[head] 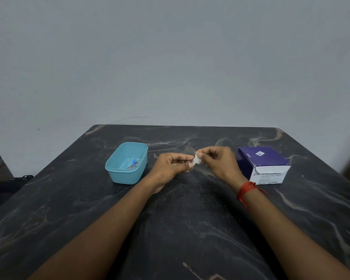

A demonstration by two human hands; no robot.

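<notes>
- My left hand (171,164) and right hand (218,162) both pinch a small white packet (197,160) over the table (190,229).
- Uneven pulling may tear it crookedly or drop it.

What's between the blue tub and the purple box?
In the head view, the left hand and right hand pinch a small white packet there.
</notes>
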